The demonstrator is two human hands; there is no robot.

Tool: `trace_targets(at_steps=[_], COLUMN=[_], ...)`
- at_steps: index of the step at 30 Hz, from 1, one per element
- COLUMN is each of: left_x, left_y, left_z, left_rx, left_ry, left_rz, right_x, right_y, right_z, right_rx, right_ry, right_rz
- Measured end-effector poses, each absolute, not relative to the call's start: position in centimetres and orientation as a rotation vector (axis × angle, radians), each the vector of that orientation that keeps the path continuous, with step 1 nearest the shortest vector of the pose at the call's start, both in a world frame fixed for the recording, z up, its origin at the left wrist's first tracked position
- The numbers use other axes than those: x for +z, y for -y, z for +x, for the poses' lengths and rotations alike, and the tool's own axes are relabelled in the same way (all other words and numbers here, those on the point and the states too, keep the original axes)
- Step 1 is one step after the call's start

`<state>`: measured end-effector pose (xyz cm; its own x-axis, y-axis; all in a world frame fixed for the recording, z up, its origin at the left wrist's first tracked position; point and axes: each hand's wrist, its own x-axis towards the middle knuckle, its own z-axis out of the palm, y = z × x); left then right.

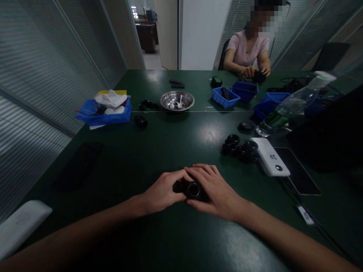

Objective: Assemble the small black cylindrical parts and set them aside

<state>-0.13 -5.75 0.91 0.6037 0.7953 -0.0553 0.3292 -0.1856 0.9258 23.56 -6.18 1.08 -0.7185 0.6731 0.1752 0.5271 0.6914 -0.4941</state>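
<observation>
From where I stand, the person's left hand (163, 192) and right hand (215, 190) close around a black tubular part (193, 190) low over the green table (170, 143), thumbs nearest the body, fingers curled over its far side. Its round open end faces up toward the wearer; how the long axis runs beneath the palms, I can't tell. Beyond, a steel bowl (188, 99) holds white bits, a blue tray (106, 119) crumpled white wrapping (112, 99), and a blue basket (231, 102) a black piece (224, 93).
</observation>
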Motion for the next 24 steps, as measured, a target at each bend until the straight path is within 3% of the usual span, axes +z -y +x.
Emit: trace_targets(at_steps=[24], left_x=[0.92], left_y=[5.77], left_z=[-0.06], left_rx=[0.558], left_ry=[-0.943], left_rz=[1.732], right_x=[1.03], right_y=[6.23], right_z=[23.52], right_rx=[0.592], right_ry=[2.560], right_rz=[-0.950])
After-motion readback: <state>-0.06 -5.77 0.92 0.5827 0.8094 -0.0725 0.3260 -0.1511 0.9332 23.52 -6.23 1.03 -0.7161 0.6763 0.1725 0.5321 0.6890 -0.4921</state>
